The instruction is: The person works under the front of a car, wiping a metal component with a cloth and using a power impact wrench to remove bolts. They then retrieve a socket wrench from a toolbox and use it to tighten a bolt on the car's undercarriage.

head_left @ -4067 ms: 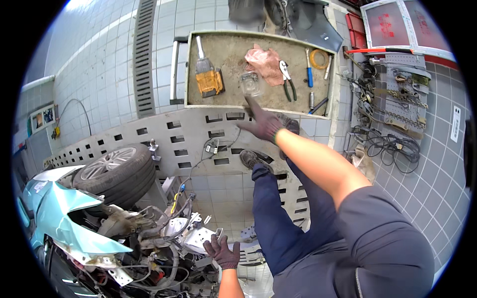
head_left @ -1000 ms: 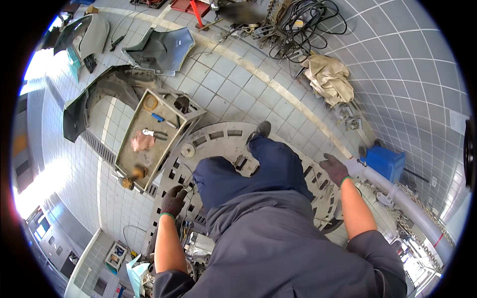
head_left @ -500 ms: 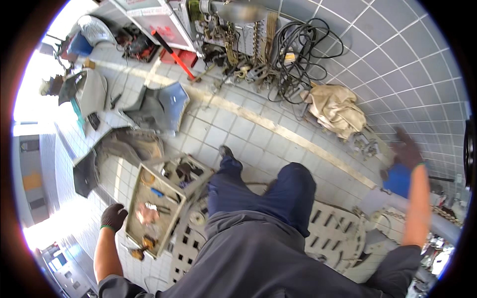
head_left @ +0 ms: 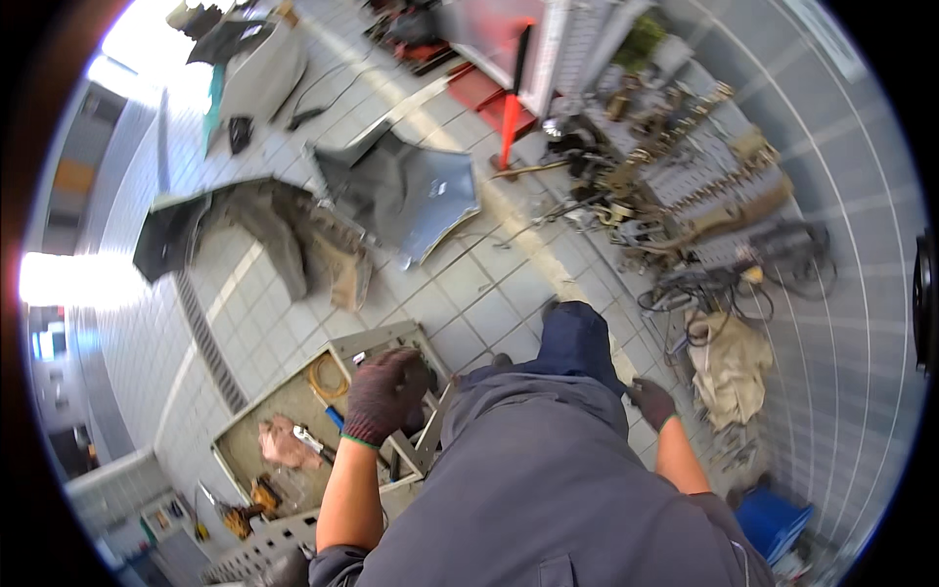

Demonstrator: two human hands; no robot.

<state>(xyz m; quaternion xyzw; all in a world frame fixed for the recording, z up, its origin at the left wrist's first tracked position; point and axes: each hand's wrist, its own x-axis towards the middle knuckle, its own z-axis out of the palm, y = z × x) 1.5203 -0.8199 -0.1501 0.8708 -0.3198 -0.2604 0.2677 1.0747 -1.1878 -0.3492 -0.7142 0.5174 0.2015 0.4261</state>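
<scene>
My left hand (head_left: 389, 391), in a dark glove, is over the near right end of a tool cart (head_left: 235, 453); its bent fingers are blurred, and whether they grip anything is unclear. My right hand (head_left: 648, 399) hangs beside my dark trouser leg (head_left: 577, 342), fingers slightly bent and apart, apparently empty. In the cart lie a pink cloth (head_left: 284, 445), pliers (head_left: 313, 443), a yellow ring (head_left: 326, 375) and a blue-handled tool (head_left: 334, 415), with a yellow power tool (head_left: 259, 499) at the lower end.
Detached car panels (head_left: 391, 196) and a dark liner (head_left: 210, 220) lie on tiles beyond the cart. A red-handled tool (head_left: 509, 132), a rack of chains and clamps (head_left: 685, 166), a beige cloth (head_left: 729, 367) and a blue bin (head_left: 773, 519) line the right wall.
My view has swung away from the wrecked car toward the wall and floor parts. My left hand moved right over the cart; my right hand dropped from its raised, outstretched position beside my leg.
</scene>
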